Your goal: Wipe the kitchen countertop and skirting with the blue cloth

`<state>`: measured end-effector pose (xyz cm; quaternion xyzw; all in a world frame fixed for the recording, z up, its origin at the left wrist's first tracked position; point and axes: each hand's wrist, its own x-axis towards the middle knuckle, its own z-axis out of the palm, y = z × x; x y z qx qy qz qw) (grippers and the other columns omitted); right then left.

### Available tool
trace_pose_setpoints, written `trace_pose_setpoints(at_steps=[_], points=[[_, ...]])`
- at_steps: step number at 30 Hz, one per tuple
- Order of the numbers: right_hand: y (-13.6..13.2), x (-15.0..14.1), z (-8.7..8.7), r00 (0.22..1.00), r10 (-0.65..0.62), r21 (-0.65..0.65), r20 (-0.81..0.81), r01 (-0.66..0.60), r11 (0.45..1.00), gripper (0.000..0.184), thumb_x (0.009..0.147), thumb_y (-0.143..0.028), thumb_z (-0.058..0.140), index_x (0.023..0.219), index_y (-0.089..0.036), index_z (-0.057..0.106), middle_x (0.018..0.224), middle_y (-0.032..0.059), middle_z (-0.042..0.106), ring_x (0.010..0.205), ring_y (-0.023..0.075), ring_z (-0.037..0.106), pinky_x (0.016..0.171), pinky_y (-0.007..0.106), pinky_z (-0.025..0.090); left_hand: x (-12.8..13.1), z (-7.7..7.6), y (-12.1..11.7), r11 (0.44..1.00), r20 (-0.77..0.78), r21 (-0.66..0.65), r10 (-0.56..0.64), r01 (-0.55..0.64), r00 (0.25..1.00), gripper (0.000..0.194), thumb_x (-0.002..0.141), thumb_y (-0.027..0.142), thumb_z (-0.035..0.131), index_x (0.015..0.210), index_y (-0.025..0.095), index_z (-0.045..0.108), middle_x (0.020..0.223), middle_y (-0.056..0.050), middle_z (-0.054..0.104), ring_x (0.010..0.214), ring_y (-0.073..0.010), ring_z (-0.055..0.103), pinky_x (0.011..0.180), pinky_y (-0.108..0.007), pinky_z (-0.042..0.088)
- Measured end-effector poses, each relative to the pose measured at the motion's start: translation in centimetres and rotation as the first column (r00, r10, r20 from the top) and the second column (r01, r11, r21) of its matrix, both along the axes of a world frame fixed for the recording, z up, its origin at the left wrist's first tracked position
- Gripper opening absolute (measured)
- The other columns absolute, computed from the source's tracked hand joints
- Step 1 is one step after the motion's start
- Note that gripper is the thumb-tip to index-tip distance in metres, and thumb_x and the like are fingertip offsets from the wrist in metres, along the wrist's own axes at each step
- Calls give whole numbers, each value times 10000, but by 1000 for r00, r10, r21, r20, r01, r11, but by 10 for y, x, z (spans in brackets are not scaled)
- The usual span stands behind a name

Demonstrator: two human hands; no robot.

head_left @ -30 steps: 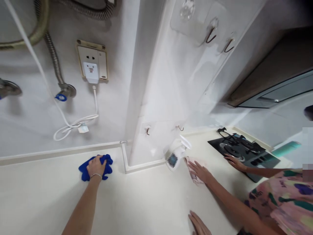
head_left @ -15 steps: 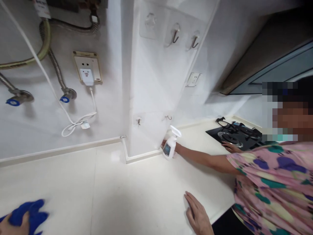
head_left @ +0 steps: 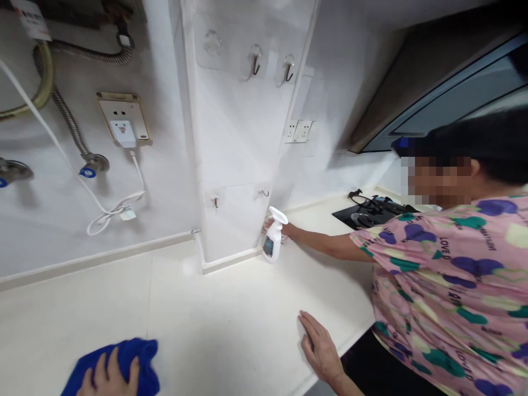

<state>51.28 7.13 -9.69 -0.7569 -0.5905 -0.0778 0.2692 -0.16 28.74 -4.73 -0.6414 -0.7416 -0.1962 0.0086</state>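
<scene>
At the lower left, my left hand (head_left: 109, 377) presses a crumpled blue cloth (head_left: 145, 366) against the white countertop (head_left: 214, 313), its fingers spread over the fabric. My right hand (head_left: 319, 349) rests on the counter near its front edge, fingers stretched out and holding nothing. Farther back, a white spray bottle (head_left: 273, 239) stands upright by the corner of the wall pillar, apart from both my hands. Behind that bottle is a co-worker's hand, mostly hidden, with something pale beside it.
A co-worker (head_left: 445, 275) in a patterned pink shirt leans over the counter at right. Beyond lies a black gas stove (head_left: 350, 217) under a range hood (head_left: 437, 104). Clear hooks (head_left: 256, 60) stick to the pillar. A white cord (head_left: 138, 170) hangs from a wall socket (head_left: 124, 115).
My left hand has moved right with the blue cloth, which is now more spread out. My right hand stays on the counter. The view has turned right; the co-worker leans farther in.
</scene>
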Motion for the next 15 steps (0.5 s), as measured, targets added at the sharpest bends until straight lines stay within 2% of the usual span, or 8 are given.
trace_pose_setpoints(at_steps=[4,9,12,15], points=[[2,-2,3,1000,-12,2,-6,12,1000,507,900,-222,449,1404,-247,495,1449,68,540,1347,236,501,1107,477,484,61,1,-9,971,-49,145,-186,191,981,675,901,494,261,1383,90,507,1454,-205,480,1430,-378,292,1148,-569,289],[3,-3,10,1000,-1,15,-11,1,1000,505,900,-205,431,1399,-224,505,1445,80,544,1348,238,502,1109,489,482,129,-4,-26,886,-70,182,-420,426,905,619,884,422,404,1401,100,517,1468,-201,484,1448,-364,287,1190,-567,231],[0,-1,10,1000,-2,36,0,2,999,512,884,-191,444,1390,-226,519,1431,73,559,1337,232,514,1105,479,490,160,-9,-43,828,-68,197,-522,525,850,598,876,407,428,1386,117,545,1464,-178,504,1435,-351,317,1205,-559,213],[1,-1,4,1000,-12,62,-1,12,998,510,876,-182,445,1376,-226,532,1420,71,571,1325,229,527,1093,468,504,175,-15,-55,805,-62,207,-557,556,828,592,875,422,414,1378,146,561,1450,-147,531,1423,-335,346,1203,-550,237]])
